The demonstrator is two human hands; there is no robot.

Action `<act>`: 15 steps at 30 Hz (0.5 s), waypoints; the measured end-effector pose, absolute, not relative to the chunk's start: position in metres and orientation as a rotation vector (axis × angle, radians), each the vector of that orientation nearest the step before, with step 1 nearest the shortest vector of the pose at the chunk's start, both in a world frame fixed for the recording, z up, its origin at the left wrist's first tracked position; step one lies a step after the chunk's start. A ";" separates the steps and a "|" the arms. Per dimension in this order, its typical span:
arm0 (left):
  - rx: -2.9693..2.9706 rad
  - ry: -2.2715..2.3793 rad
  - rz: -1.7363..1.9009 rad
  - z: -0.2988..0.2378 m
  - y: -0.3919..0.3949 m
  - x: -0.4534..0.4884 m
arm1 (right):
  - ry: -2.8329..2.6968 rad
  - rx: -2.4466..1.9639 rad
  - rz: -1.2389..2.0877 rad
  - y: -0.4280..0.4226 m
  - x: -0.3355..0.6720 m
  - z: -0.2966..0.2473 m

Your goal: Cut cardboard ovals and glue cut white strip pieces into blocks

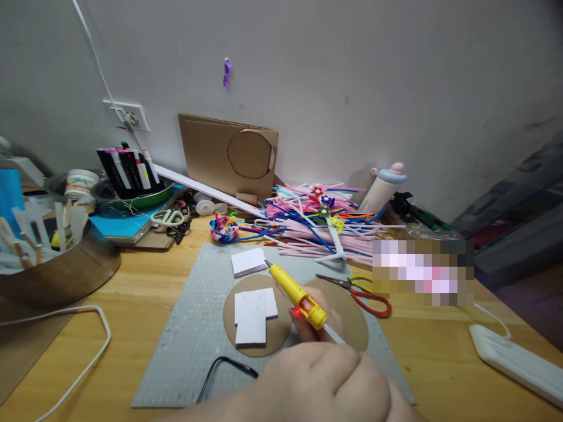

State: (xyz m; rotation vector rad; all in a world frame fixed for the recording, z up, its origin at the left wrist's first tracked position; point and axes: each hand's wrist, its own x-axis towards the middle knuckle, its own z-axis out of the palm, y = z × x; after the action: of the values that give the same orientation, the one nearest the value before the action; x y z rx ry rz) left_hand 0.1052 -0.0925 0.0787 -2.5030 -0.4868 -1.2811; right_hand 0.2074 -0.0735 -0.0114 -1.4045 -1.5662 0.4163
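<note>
A yellow hot glue gun (297, 293) points up and to the left above the grey cutting mat (189, 328). My right hand (323, 305), partly hidden, is closed around its body, where a red light glows. From the gun's rear sticks out a whitish glue stick (333, 333). My left hand (325, 375) crosses in front, closed at the stick's back end; its fingertips are hidden. Under the gun lie two cardboard discs (281, 337) (352, 310). White rectangular pieces (250, 325) overlap on the left disc, and a small stack of white pieces (248, 261) sits behind it.
Scissors (369, 293) with yellow and red handles lie at the mat's right. Behind are pipe cleaners (325, 228) and cardboard sheets (202, 146). A bowl of sticks (88, 264) stands left, a power strip (514, 357) right. A black cable (220, 360) crosses the mat.
</note>
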 end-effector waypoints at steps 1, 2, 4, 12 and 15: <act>-2.486 -0.488 -1.270 0.078 -0.093 0.106 | -1.566 -1.418 0.418 -0.073 0.207 -0.011; -2.486 -0.495 -1.251 0.077 -0.093 0.107 | -1.570 -1.425 0.417 -0.073 0.208 -0.010; -2.513 -0.513 -1.210 0.075 -0.094 0.108 | -1.593 -1.424 0.414 -0.073 0.208 -0.011; -2.557 -0.564 -1.170 0.076 -0.093 0.099 | -1.652 -1.399 0.438 -0.070 0.210 -0.020; -2.603 -0.487 -1.088 0.078 -0.092 0.094 | -1.690 -1.367 0.452 -0.070 0.212 -0.020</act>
State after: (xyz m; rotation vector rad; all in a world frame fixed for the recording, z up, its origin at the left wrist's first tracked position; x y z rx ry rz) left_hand 0.0943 -0.0916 0.0782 -2.6032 -0.4865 -1.0876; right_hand 0.2117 -0.0699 -0.0197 -1.3671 -1.6895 0.4516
